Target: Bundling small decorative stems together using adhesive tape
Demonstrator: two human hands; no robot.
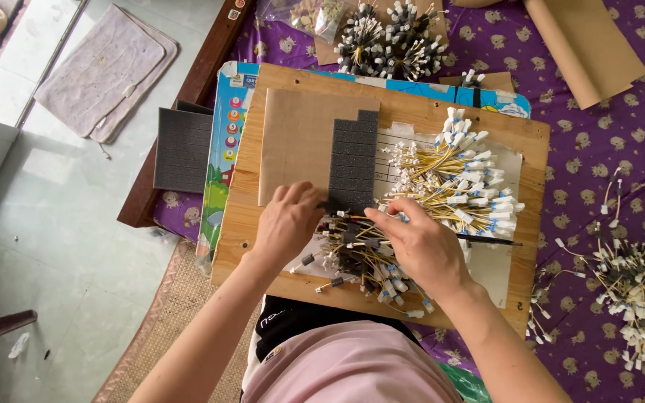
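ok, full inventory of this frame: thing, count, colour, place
wooden board: one, light brown, centre, across the lap
foam strip sheet: one, dark grey, on the board's middle
brown card: one, tan, under the foam sheet
yellow wire pile: many wires, yellow with white plugs, board's right side
dark-tipped wire pile: many, below both hands
foam block: one, dark grey, left of the board
bundled wires: several bundles, black and white, top centre
paper roll: one, brown, top right
loose wires: a heap, on the purple cloth at right
left hand: at the foam sheet's lower edge
right hand: on the wires, grip unclear
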